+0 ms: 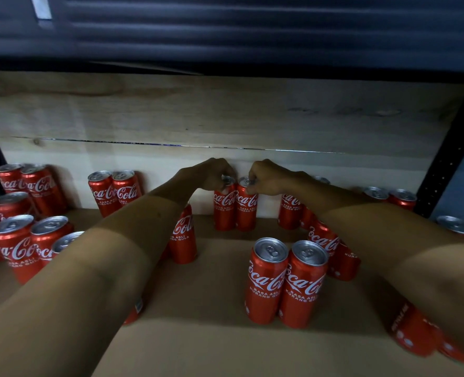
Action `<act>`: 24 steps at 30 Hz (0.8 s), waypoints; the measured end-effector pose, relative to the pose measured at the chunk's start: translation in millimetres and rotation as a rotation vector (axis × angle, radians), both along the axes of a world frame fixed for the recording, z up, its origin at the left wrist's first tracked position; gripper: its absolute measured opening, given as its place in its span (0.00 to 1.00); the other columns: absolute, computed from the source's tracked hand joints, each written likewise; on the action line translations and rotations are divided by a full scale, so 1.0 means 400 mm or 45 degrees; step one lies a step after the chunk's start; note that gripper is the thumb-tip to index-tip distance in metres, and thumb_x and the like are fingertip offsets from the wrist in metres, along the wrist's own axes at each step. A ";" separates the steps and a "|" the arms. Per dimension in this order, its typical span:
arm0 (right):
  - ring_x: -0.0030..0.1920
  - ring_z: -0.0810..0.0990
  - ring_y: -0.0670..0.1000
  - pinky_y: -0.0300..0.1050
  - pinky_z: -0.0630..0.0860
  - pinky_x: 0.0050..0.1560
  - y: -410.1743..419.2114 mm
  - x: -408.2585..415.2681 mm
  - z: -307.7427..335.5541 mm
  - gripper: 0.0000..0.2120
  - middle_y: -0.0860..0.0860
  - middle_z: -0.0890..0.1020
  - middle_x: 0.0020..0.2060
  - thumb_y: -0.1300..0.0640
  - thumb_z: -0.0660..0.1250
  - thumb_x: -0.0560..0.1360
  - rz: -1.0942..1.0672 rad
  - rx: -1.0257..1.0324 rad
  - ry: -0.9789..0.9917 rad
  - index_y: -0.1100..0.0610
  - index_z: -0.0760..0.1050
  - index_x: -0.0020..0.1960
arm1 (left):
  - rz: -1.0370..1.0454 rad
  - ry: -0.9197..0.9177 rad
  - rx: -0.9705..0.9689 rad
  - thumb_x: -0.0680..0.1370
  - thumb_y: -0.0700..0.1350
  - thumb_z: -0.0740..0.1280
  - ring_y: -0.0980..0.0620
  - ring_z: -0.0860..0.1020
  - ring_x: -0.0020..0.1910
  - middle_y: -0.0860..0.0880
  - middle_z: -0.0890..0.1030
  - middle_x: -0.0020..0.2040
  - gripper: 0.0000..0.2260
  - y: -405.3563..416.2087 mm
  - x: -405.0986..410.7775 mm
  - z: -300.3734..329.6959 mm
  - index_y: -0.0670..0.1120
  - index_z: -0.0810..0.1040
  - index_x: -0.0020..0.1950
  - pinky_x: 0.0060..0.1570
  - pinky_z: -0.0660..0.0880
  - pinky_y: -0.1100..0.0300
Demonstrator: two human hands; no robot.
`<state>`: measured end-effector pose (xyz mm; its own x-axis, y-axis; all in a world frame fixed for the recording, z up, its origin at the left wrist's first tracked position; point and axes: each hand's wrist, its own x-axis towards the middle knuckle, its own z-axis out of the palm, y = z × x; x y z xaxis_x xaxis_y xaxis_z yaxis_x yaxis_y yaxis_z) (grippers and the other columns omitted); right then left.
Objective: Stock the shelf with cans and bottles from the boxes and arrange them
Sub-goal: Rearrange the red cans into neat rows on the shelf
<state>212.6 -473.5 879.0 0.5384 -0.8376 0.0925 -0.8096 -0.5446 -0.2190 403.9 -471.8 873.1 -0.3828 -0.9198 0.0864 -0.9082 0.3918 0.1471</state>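
Head view: two upright cans are pinched by their rims at the shelf's [225, 268] back board, the left can [224, 208] by the left hand [214, 174], the right can [246, 209] by the right hand [266, 178], both touching.

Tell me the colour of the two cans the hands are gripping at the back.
Red with white lettering and silver tops, on both cans, seen in the head view.

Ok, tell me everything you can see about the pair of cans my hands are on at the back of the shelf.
The pair of cans are slim red Coca-Cola cans with white script and silver tops, metal by the look. They stand upright, side by side and touching, at the back of the shelf by the pale wooden back panel. The left hand grips the left can's top, the right hand the right can's.
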 end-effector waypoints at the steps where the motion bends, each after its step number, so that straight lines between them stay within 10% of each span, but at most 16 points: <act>1: 0.44 0.81 0.54 0.50 0.78 0.45 0.001 0.000 0.001 0.11 0.57 0.82 0.44 0.55 0.72 0.74 0.005 0.002 0.005 0.62 0.78 0.49 | -0.003 0.005 0.013 0.73 0.37 0.72 0.45 0.75 0.62 0.43 0.78 0.64 0.21 0.002 -0.001 0.001 0.42 0.77 0.66 0.52 0.70 0.60; 14: 0.35 0.72 0.49 0.42 0.64 0.31 0.010 0.008 0.003 0.16 0.50 0.72 0.34 0.55 0.71 0.74 -0.003 -0.044 0.057 0.53 0.65 0.36 | 0.030 0.120 0.048 0.75 0.39 0.72 0.46 0.79 0.59 0.43 0.80 0.62 0.18 0.015 -0.012 0.011 0.41 0.79 0.64 0.51 0.73 0.61; 24: 0.50 0.80 0.56 0.51 0.79 0.50 0.028 0.012 0.035 0.18 0.56 0.81 0.50 0.47 0.71 0.74 -0.030 -0.272 0.094 0.61 0.77 0.54 | 0.259 0.135 0.092 0.76 0.48 0.72 0.48 0.75 0.64 0.44 0.74 0.68 0.25 0.075 0.069 0.058 0.45 0.71 0.71 0.58 0.73 0.58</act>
<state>217.3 -462.1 893.1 0.5305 -0.8158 0.2301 -0.8323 -0.5528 -0.0408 431.4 -442.0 896.3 -0.1812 -0.9823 0.0472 -0.9453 0.1872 0.2671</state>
